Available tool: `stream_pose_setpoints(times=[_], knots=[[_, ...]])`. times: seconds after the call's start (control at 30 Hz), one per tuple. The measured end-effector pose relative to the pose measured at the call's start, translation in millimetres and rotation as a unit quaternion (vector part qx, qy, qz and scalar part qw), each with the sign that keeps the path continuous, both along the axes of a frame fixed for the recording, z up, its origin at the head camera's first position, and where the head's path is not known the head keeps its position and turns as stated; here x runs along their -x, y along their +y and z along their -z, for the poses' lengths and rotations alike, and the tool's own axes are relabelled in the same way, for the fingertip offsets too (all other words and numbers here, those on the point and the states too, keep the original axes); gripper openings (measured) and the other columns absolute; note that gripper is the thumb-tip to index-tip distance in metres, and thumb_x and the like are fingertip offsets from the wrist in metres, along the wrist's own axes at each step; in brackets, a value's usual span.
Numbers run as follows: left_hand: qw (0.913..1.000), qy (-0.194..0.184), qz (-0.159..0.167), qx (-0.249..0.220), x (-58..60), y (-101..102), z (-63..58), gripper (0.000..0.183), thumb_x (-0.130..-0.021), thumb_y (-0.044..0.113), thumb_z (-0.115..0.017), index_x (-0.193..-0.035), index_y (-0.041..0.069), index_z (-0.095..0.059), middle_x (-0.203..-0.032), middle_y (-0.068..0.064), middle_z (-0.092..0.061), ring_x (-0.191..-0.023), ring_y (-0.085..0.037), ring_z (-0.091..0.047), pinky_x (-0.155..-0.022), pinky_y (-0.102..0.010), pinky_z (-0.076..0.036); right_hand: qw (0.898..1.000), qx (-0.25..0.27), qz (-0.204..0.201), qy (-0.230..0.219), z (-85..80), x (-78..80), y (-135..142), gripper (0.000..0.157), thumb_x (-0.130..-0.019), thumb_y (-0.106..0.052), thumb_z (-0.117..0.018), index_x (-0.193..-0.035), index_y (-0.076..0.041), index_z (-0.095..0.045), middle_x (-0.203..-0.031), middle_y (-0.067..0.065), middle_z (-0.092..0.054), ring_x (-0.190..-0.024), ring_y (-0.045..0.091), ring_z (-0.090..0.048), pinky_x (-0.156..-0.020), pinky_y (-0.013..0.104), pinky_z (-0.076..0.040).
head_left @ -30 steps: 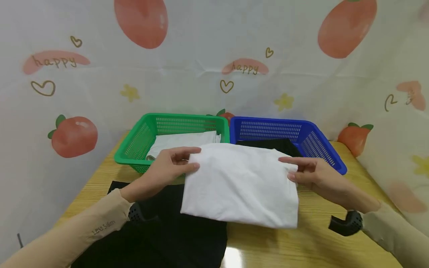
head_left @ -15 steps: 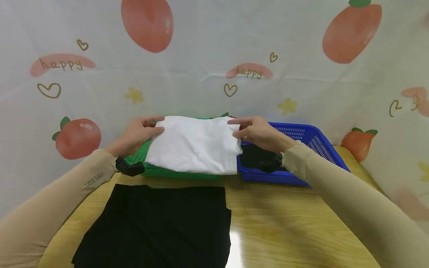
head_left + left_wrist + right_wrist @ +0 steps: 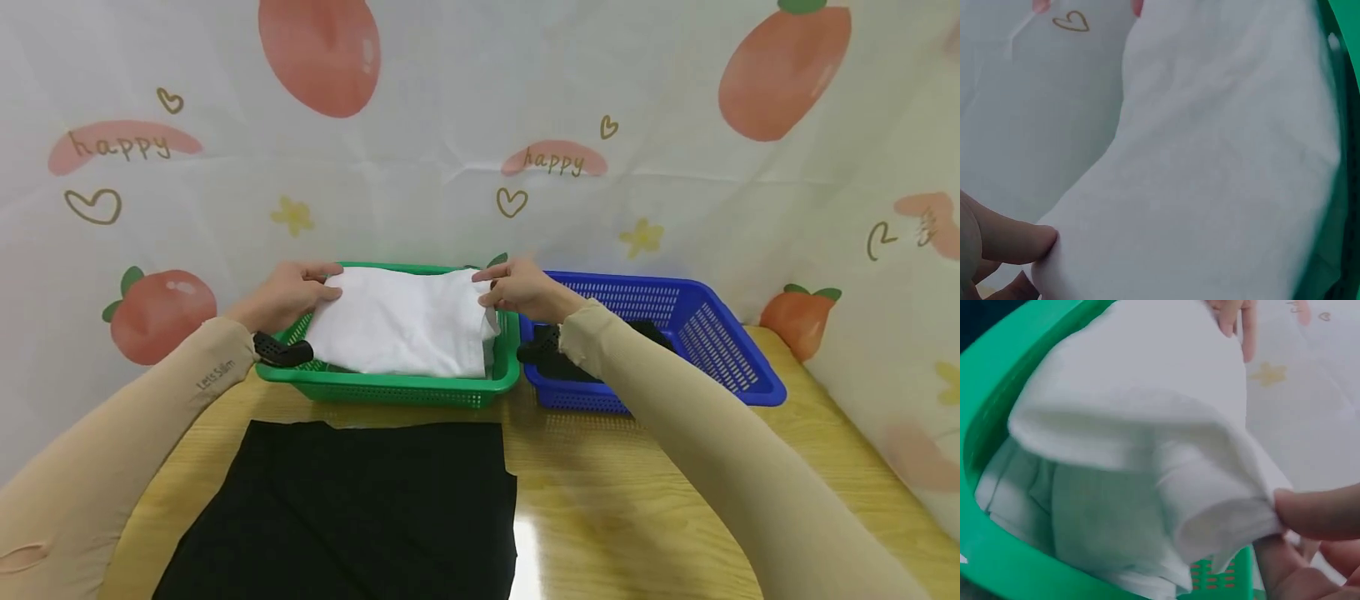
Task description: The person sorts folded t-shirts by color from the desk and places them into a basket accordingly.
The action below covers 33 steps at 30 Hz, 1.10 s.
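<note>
A folded white garment (image 3: 405, 321) hangs over the green basket (image 3: 390, 390), its lower edge inside the front rim. My left hand (image 3: 281, 297) pinches its far left corner between thumb and fingers; the left wrist view shows that thumb (image 3: 1025, 242) on the cloth. At the far right corner my right hand (image 3: 525, 292) pinches the cloth the same way. In the right wrist view, the garment's layers sag open at the side, above other folded white cloth (image 3: 1104, 515) lying in the basket.
A blue basket (image 3: 585, 397) with dark cloth (image 3: 558, 367) inside stands right of the green one. Black cloth (image 3: 360, 508) lies spread on the wooden table (image 3: 652, 517) in front. A printed sheet (image 3: 420, 100) hangs behind the baskets.
Both hands have carried the white garment forward and left, from in front of the baskets to over the green one, then lowered it into the basket. The black cloth stays put.
</note>
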<state>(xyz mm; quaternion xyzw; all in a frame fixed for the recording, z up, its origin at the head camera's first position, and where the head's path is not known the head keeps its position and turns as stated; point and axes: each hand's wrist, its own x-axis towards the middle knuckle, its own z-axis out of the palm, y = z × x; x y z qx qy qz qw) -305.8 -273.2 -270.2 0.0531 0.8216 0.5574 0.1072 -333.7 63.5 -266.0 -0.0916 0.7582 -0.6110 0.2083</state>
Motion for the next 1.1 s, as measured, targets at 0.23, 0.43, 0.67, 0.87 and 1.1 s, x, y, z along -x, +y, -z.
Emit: stream_pose_setpoints(times=[0.23,0.43,0.67,0.87,1.1], knots=[[0.9989,-0.019,0.031,0.031,3.0,-4,7.6,0.056,-0.092,0.006,-0.048,-0.140,-0.002,-0.021,-0.144,-0.023,-0.008,-0.128,-0.035,-0.021,-0.094,-0.041,-0.034,0.998,-0.060,-0.014,-0.013,11.0,-0.8,-12,0.042,-0.079,0.014,-0.055,-0.121,0.007,-0.051,-0.127,0.016,-0.043,-0.088,0.023,-0.055,-0.077,0.033,-0.046],[0.9956,-0.016,0.076,0.052,-10.0,-4,10.0,0.058,-0.094,0.013,-0.046,-0.140,-0.006,-0.015,-0.142,-0.027,-0.010,-0.125,-0.043,-0.021,-0.097,-0.047,-0.028,0.999,-0.032,-0.037,-0.015,6.9,-10.8,-10,0.040,-0.083,0.007,-0.055,-0.122,0.005,-0.048,-0.125,0.019,-0.044,-0.112,0.033,-0.047,-0.090,0.039,-0.040],[0.9931,0.065,0.070,0.068,-43.8,-7,6.4,0.062,-0.091,0.030,-0.053,-0.141,0.009,-0.024,-0.140,-0.014,-0.024,-0.121,-0.033,-0.035,-0.093,-0.043,-0.036,0.998,0.042,-0.043,0.013,-6.4,-44.8,14,0.038,-0.084,-0.003,-0.061,-0.121,-0.001,-0.051,-0.119,0.013,-0.050,-0.107,0.031,-0.051,-0.089,0.041,-0.040],[0.9840,0.086,0.156,-0.011,-86.0,-18,-5.1,0.053,-0.093,0.015,-0.049,-0.141,0.022,-0.027,-0.141,-0.003,-0.028,-0.123,-0.022,-0.036,-0.089,-0.034,-0.041,0.992,0.116,-0.048,-0.026,-15.2,-82.8,34,0.042,-0.084,-0.006,-0.062,-0.123,-0.003,-0.049,-0.124,0.012,-0.046,-0.107,0.029,-0.051,-0.091,0.041,-0.038],[0.9520,0.094,0.279,-0.085,-123.8,-26,-8.1,0.047,-0.095,-0.006,-0.031,-0.140,0.004,-0.027,-0.131,-0.024,-0.036,-0.113,-0.036,-0.042,-0.087,-0.046,-0.038,0.975,0.201,-0.072,-0.059,-18.5,-127.7,56,0.047,-0.089,-0.015,-0.057,-0.131,-0.001,-0.040,-0.126,0.022,-0.043,-0.115,0.035,-0.044,-0.094,0.042,-0.035]])
